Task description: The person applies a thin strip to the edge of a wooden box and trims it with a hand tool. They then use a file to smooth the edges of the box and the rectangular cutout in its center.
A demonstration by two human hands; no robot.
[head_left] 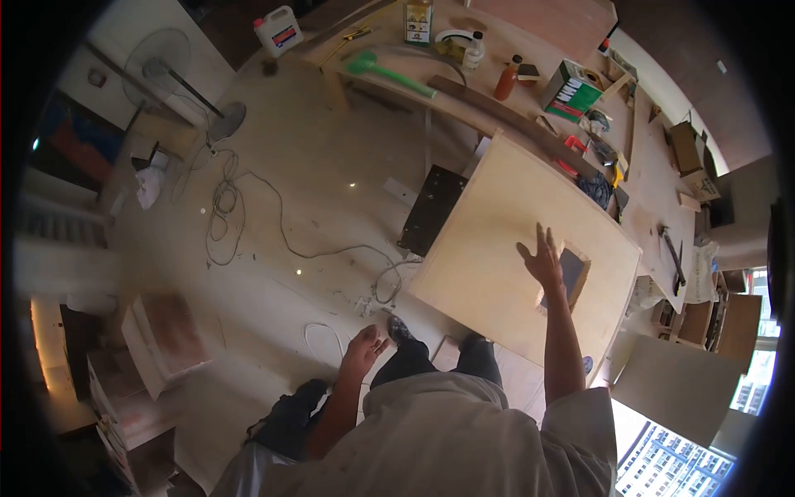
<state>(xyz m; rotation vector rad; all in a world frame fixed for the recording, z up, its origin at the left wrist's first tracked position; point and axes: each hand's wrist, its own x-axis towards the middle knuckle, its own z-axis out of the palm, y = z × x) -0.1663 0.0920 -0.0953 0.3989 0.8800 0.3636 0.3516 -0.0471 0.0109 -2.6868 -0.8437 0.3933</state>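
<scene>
White cable (281, 232) trails loose over floor (290, 149), likely feeding tools near panel. Left hand (365, 348) hangs by thigh, fingers curled in, holding nothing, elbow slightly bent. Plywood panel (489, 240) lies flat, seemingly raised off floor for working height. Right hand (542, 258) open, fingers spread, arm stretched forward, just beside wood-framed dark opening (571, 273); contact with panel unclear. Long surface (662, 182) beyond keeps green tin (571, 91) and tools within reach.

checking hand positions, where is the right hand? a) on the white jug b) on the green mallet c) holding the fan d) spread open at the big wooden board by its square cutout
d, the right hand is spread open against the board, right beside the cutout
</scene>
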